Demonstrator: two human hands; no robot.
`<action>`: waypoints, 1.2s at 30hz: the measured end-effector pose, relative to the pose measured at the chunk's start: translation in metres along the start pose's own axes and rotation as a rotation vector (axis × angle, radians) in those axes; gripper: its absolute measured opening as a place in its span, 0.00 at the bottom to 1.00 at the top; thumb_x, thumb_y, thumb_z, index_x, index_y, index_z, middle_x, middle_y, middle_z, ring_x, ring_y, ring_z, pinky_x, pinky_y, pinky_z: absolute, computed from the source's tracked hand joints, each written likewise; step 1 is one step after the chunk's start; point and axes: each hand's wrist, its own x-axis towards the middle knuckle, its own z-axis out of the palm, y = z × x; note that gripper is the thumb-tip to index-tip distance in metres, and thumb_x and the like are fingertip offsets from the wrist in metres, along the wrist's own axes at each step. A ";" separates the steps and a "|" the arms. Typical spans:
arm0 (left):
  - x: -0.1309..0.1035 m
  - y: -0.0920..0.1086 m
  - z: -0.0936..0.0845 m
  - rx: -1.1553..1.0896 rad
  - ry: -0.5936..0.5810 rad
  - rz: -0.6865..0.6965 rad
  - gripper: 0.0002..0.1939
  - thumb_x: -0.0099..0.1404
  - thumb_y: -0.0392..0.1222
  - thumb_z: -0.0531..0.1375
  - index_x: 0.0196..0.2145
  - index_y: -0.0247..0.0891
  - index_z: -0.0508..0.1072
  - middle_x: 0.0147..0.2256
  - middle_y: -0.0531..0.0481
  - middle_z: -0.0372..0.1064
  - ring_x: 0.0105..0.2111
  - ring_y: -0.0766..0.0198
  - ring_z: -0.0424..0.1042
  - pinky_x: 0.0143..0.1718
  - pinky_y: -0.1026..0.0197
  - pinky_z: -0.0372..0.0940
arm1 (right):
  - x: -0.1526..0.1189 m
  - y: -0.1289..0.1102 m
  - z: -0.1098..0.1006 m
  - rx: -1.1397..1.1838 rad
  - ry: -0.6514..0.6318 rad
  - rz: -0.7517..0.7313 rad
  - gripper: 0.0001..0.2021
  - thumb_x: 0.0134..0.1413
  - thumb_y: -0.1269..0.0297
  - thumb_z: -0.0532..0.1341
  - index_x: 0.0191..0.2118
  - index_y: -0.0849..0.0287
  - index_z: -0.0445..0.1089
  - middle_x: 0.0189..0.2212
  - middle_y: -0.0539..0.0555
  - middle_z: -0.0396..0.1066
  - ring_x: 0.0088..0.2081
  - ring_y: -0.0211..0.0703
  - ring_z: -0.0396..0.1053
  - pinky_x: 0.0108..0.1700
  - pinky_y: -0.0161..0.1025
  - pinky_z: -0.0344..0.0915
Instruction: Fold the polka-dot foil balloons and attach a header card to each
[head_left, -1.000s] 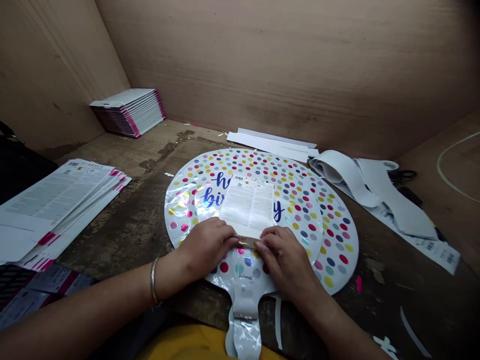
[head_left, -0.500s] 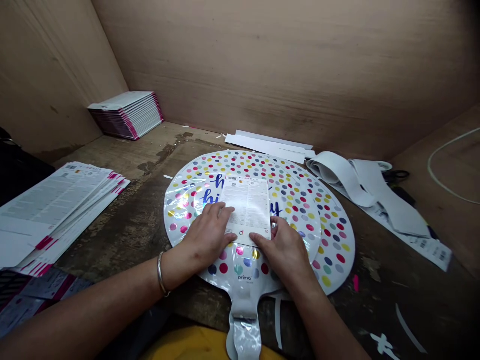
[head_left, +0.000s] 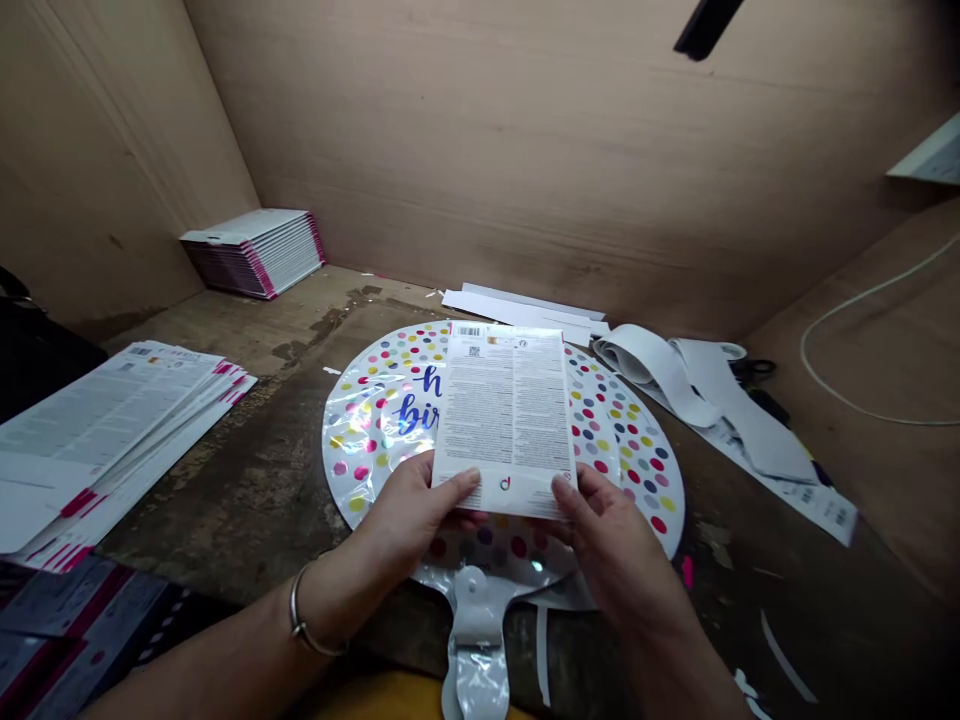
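A white printed card packet (head_left: 504, 410), with small text, a barcode and a QR code, is held up over the balloons. My left hand (head_left: 420, 505) pinches its lower left corner, thumb on the face and fingers behind. At the lower right corner my right hand (head_left: 607, 520) grips it the same way. Beneath lie flat foil balloons (head_left: 367, 420) with coloured dots and blue lettering, partly covered by the packet. Their folded tail (head_left: 480, 640) points towards me.
To the left lies a fanned pile of similar packets (head_left: 112, 430); a neat stack (head_left: 255, 250) stands in the back left corner. Paper strips (head_left: 525, 312), a curled label roll (head_left: 667, 380) and dark scissors (head_left: 754, 370) lie behind and right. Wooden walls (head_left: 525, 160) enclose the table.
The packet has come up off the balloons, nearer to me, and looks larger. My left hand has gone from resting on it to gripping its corner. The view has shifted slightly.
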 end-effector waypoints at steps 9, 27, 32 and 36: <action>-0.009 -0.011 0.008 -0.129 -0.215 0.075 0.26 0.52 0.41 0.68 0.49 0.35 0.70 0.44 0.42 0.71 0.39 0.57 0.72 0.38 0.59 0.68 | -0.016 0.022 0.018 0.338 0.083 0.015 0.26 0.44 0.66 0.69 0.52 0.55 0.66 0.41 0.54 0.75 0.40 0.46 0.72 0.41 0.43 0.70; -0.009 -0.016 0.010 -0.018 -0.112 0.052 0.28 0.54 0.50 0.65 0.50 0.34 0.69 0.46 0.39 0.70 0.39 0.52 0.72 0.32 0.57 0.70 | -0.015 0.003 -0.012 -0.917 0.271 -0.635 0.17 0.49 0.59 0.64 0.47 0.54 0.68 0.42 0.57 0.67 0.44 0.49 0.64 0.47 0.49 0.62; -0.010 -0.018 0.014 0.028 -0.106 0.041 0.25 0.54 0.51 0.65 0.46 0.33 0.72 0.41 0.41 0.73 0.35 0.56 0.72 0.34 0.57 0.69 | -0.026 -0.001 -0.005 -1.099 -0.034 -0.748 0.05 0.57 0.67 0.56 0.32 0.57 0.69 0.37 0.56 0.67 0.42 0.46 0.64 0.45 0.44 0.62; -0.007 -0.016 0.001 0.058 -0.123 0.065 0.23 0.55 0.51 0.64 0.43 0.30 0.73 0.34 0.42 0.74 0.27 0.62 0.71 0.27 0.62 0.67 | -0.040 -0.020 -0.055 -0.906 -0.211 -0.307 0.10 0.57 0.58 0.56 0.29 0.55 0.69 0.33 0.55 0.71 0.38 0.46 0.68 0.40 0.40 0.66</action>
